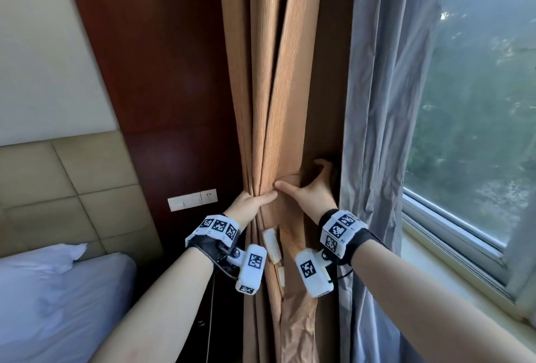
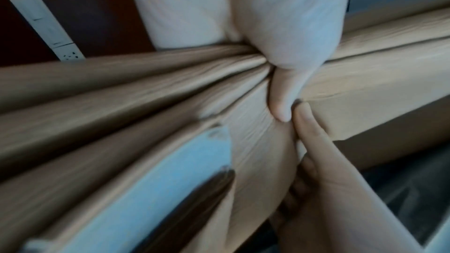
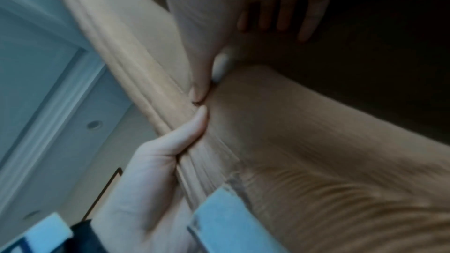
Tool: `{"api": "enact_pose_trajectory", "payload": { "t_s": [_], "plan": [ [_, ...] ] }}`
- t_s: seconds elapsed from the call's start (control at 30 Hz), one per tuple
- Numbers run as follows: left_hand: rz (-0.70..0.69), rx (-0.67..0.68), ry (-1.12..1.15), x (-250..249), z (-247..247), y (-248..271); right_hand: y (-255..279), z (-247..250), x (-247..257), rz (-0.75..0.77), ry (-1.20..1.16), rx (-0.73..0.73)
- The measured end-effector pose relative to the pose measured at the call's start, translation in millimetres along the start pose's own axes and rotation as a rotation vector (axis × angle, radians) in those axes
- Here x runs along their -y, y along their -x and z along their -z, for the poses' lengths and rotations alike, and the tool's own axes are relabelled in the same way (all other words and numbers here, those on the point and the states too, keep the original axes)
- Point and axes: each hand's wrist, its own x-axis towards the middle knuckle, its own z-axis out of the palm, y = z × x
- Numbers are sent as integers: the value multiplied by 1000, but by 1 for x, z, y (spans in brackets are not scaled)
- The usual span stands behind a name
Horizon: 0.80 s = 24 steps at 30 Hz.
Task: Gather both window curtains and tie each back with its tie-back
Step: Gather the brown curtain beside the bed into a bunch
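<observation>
Curtain (image 1: pixel 290 87) by wood panel (image 1: pixel 162 58) & window (image 1: pixel 478 101): L hand (image 1: pixel 249 203) grips gathered folds, R hand (image 1: pixel 313 194) spread behind edge

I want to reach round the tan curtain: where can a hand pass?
Free: the dark gap between the tan curtain and the grey sheer, where the right hand reaches in. Crowded: the wood panel side, where the left hand grips the folds.
</observation>
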Motion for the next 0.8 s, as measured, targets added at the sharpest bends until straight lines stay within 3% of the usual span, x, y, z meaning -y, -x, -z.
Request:
{"api": "enact_pose_trajectory", "payload": {
  "t_s": [0.13,0.27,0.5,0.6,0.67,0.8],
  "plan": [
    [121,-25,120,0,4,-4,3,11,-4,-139,-196,51],
    [216,7,213,-5,0,-4,-6,14,-9,-234,-353,280],
    [257,66,220,-13,-2,-4,-12,11,-9,-212,-485,490],
    [217,124,163,-17,-4,-7,-17,3,-6,-149,-434,501],
    [141,108,62,-22,-8,-8,-21,-1,-4,-137,-436,426],
    [-80,59,-376,-11,-9,-24,-34,-3,-13,-227,-416,297]
  ]
}}
